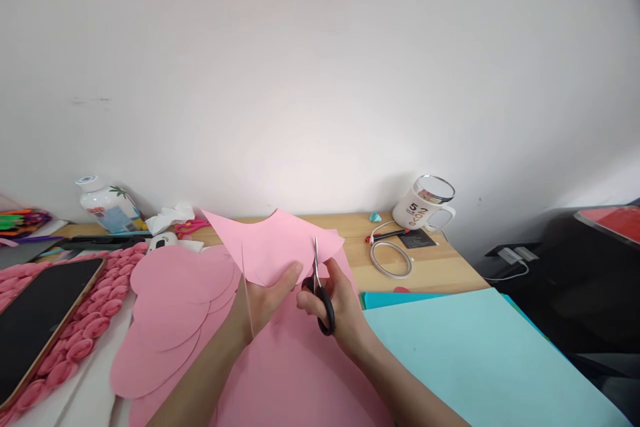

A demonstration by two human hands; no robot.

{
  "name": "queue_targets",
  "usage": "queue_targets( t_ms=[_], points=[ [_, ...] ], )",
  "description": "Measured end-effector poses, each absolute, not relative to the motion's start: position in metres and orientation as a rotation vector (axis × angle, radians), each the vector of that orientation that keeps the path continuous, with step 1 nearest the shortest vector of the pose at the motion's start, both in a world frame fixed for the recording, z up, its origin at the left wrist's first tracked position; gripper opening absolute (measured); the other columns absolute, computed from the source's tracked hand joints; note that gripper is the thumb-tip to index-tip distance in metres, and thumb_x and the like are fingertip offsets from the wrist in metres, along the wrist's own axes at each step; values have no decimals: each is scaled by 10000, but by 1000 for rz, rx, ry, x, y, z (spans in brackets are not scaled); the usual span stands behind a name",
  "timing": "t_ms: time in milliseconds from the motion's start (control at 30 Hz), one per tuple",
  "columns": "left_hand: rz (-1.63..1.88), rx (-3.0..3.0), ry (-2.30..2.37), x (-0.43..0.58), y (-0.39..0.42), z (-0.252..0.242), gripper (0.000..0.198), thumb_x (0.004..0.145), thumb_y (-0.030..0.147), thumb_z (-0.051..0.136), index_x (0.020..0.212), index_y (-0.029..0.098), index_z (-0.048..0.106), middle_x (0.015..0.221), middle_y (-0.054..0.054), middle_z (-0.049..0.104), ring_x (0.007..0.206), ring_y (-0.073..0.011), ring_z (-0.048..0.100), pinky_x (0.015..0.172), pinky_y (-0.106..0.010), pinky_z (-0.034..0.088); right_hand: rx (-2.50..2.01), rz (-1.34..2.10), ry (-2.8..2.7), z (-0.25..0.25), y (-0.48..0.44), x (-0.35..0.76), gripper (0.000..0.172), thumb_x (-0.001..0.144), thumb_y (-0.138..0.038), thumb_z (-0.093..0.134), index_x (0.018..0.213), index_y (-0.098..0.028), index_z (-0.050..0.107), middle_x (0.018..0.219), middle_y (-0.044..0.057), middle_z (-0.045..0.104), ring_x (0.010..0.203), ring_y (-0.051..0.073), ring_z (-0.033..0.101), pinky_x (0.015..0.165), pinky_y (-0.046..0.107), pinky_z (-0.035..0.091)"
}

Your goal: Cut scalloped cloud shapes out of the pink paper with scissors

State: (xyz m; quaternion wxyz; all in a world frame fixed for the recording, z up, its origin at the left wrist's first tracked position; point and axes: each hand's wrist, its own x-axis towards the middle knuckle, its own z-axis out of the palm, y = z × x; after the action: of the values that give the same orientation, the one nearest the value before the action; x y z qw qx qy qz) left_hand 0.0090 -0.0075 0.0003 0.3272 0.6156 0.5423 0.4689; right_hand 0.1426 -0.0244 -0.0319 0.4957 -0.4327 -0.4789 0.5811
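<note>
My left hand (265, 303) pinches a pink paper sheet (273, 243) and holds it up above the desk, thumb on its near side. My right hand (335, 307) grips black-handled scissors (320, 293), whose blades point up into the sheet's right part. More pink paper (300, 373) lies flat under both hands. A stack of pink cut-out rounded shapes (175, 307) rests to the left.
Light blue paper sheets (475, 360) cover the desk's right side. A white mug (425, 207), a coiled white cable (393, 259) and a black card stand at the back right. A phone (35, 323) lies on pink paper roses (95, 320) at left; a bottle (107, 207), tissue and markers sit behind.
</note>
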Motion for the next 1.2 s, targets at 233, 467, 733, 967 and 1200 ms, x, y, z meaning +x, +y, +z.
queue_targets(
  t_ms=[233, 467, 733, 967, 1200],
  points=[
    [1191, 1615, 1387, 10, -9, 8, 174, 708, 324, 596, 585, 200, 599, 547, 6, 642, 571, -191, 628, 616, -324, 525, -1128, 1370, -1184, -30, -25, 143, 550, 632, -350, 702, 1063, -188, 401, 492, -86, 445, 489, 113, 405, 426, 200, 295],
    [1225, 1619, 1410, 10, -11, 12, 209, 718, 310, 590, 539, 213, 543, 499, 15, 597, 522, -171, 589, 572, -308, 512, -1152, 1361, -1186, -30, -25, 144, 563, 635, -340, 698, 1090, -185, 404, 474, -92, 439, 488, 131, 457, 427, 207, 326],
    [1236, 1492, 1318, 12, -8, 2, 260, 725, 367, 581, 531, 202, 530, 513, 13, 577, 521, -168, 589, 557, -309, 513, -1144, 1358, -1192, -37, -24, 143, 564, 624, -347, 716, 1074, -192, 414, 502, -79, 484, 468, 124, 460, 423, 212, 339],
    [1233, 1544, 1408, 12, -11, 7, 128, 701, 335, 609, 670, 211, 618, 654, -6, 660, 654, -192, 622, 674, -329, 536, -910, 1460, -1177, -34, -24, 145, 647, 619, -359, 768, 1120, -198, 392, 567, -77, 449, 489, 87, 351, 426, 192, 258],
    [1201, 1514, 1345, 15, -14, 13, 94, 717, 296, 600, 687, 213, 634, 651, 7, 661, 635, -179, 620, 650, -311, 531, -795, 1457, -1171, -36, -22, 146, 577, 673, -343, 755, 1102, -212, 393, 563, -87, 406, 500, 81, 336, 429, 186, 239]
  ],
)
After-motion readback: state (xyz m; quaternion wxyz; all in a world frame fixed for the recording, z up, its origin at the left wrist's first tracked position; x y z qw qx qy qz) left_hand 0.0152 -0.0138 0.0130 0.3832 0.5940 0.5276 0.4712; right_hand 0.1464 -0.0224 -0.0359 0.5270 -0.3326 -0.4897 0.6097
